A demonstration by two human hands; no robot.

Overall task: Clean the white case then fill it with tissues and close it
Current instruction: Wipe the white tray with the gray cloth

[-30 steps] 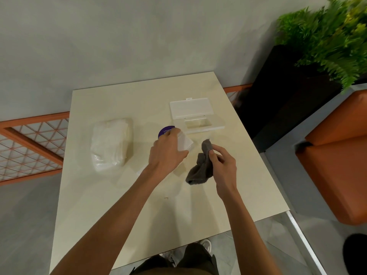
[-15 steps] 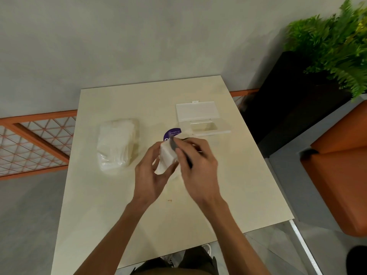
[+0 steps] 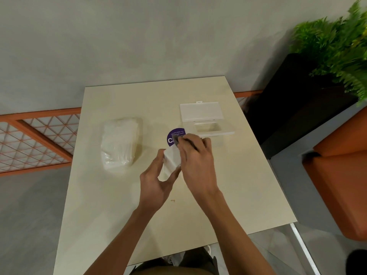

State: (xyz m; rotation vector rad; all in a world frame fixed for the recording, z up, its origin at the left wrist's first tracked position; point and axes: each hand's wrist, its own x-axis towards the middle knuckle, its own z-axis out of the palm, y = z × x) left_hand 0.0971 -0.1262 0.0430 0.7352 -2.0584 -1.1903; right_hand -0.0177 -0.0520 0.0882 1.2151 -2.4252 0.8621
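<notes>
My left hand holds a small white case part tilted above the table's middle. My right hand lies over its top edge with a grey cloth bunched under the fingers, pressed against the part. Most of the cloth is hidden by the hand. The other white case piece, its flip lid standing open, sits on the beige table at the far right. A clear plastic pack of white tissues lies to the left.
A round purple sticker is on the table just beyond my hands. A black planter with a green fern stands right of the table, with an orange seat nearer. An orange mesh railing runs along the left.
My left hand lifted the white part off the table. My right hand, which held the cloth dangling apart, moved left and now presses the cloth on the part.
</notes>
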